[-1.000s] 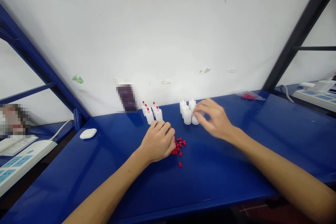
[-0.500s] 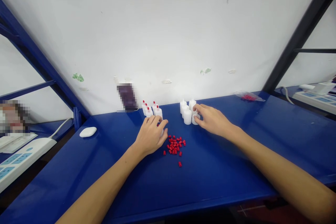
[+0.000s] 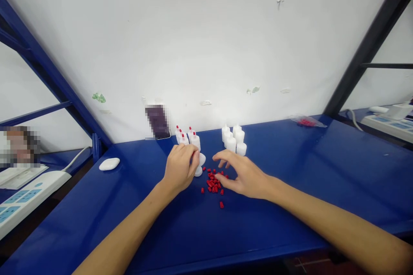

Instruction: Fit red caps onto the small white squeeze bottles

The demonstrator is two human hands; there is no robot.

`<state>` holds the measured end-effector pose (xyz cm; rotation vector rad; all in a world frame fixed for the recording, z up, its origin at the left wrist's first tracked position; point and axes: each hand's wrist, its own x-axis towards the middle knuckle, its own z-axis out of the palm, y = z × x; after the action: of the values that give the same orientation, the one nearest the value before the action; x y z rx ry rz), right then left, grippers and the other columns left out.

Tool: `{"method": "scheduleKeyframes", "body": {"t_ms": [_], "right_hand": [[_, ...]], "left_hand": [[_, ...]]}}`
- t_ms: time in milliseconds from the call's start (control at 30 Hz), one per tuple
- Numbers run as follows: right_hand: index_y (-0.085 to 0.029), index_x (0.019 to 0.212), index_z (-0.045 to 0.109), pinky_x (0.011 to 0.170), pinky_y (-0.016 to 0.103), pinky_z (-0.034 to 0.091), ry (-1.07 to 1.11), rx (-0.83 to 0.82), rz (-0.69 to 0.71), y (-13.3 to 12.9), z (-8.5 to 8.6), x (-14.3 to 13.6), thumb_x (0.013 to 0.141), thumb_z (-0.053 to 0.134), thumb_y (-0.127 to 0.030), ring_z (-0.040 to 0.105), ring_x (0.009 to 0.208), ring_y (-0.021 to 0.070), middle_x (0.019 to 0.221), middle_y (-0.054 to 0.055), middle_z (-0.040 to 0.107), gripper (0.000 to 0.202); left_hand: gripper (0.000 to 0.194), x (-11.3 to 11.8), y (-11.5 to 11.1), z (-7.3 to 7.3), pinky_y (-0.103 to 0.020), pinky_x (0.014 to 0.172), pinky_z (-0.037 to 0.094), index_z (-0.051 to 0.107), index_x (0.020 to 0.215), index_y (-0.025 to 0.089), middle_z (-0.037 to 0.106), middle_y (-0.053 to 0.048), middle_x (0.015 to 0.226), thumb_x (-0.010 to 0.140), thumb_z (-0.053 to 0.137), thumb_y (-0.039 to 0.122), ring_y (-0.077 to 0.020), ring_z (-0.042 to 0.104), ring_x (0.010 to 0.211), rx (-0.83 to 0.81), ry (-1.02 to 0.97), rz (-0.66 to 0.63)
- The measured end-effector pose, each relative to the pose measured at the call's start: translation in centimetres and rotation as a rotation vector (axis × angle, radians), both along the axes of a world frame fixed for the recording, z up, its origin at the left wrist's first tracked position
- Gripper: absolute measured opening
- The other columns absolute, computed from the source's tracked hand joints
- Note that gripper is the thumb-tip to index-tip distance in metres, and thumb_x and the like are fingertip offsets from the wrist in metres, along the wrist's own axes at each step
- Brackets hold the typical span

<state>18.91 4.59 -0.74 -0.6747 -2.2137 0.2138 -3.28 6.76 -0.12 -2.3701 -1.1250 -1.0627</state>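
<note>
Head view; clock positions taken from the pile of red caps (image 3: 213,184) at table centre. The left hand (image 3: 180,166), at 10 o'clock, has its fingers pinched narrow beside partly hidden white bottles (image 3: 201,159); whether it grips one cannot be told. The right hand (image 3: 243,176), at 3 o'clock, is spread wide, fingertips above the caps. Red-capped bottles (image 3: 195,142) stand at 11 o'clock; plain bottles (image 3: 231,144) stand at 1 o'clock.

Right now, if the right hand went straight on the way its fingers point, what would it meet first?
The right hand would probably meet the white object beside the left hand, though depth is unclear; the red caps appear lower.
</note>
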Motion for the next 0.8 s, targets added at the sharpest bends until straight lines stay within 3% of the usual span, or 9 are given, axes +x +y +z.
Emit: {"method": "scheduleKeyframes", "body": {"t_ms": [100,200,300,533,800], "right_hand": [[-0.022,0.119,0.047,0.069,0.028,0.054,0.081,-0.062,0.072,-0.5,-0.4,-0.8,0.085,0.068,-0.029,0.063,0.08,0.0153,0.105,0.006,0.064,0.04],[-0.022,0.103,0.052,0.063,0.025,0.05,0.171,0.026,0.149,-1.1,-0.3,-1.0,0.087,0.067,-0.026,0.059,0.072,0.0134,0.087,0.002,0.063,0.022],[-0.021,0.093,0.054,0.06,0.024,0.046,0.18,0.032,0.171,-1.4,-0.2,-0.9,0.088,0.065,-0.022,0.053,0.065,0.0118,0.078,0.0,0.059,0.012],[-0.019,0.092,0.059,0.064,0.025,0.045,0.278,-0.244,0.137,-1.2,0.1,-1.0,0.094,0.057,-0.027,0.054,0.067,0.012,0.078,0.0,0.06,0.008],[-0.019,0.094,0.06,0.068,0.026,0.045,0.254,-0.344,0.127,-1.3,0.4,-1.0,0.091,0.062,-0.029,0.055,0.072,0.0131,0.082,0.0,0.061,0.01]], "left_hand": [[0.023,1.5,-1.4,-0.6,-0.031,0.064,0.035,0.052,0.083,0.019,0.055,-0.001,0.071,0.1,0.037,0.02,-0.0162,0.045,0.066,-0.034,-0.105,-0.172],[0.024,2.7,-2.5,-1.0,-0.031,0.061,0.034,0.05,0.082,0.019,0.054,-0.001,0.068,0.099,0.033,0.018,-0.0156,0.042,0.062,-0.058,-0.118,-0.306],[0.024,2.9,-2.7,-0.7,-0.034,0.06,0.032,0.047,0.078,0.019,0.054,-0.002,0.068,0.097,0.031,0.015,-0.0163,0.041,0.061,-0.029,-0.04,-0.358],[0.017,2.2,-1.8,0.0,-0.036,0.06,0.032,0.044,0.076,0.02,0.055,-0.004,0.068,0.088,0.033,0.017,-0.0189,0.041,0.062,0.016,0.241,-0.269],[0.017,2.0,-1.4,-0.7,-0.036,0.061,0.033,0.047,0.084,0.018,0.058,-0.004,0.071,0.093,0.033,0.023,-0.0195,0.045,0.062,-0.061,0.361,-0.182]]}}
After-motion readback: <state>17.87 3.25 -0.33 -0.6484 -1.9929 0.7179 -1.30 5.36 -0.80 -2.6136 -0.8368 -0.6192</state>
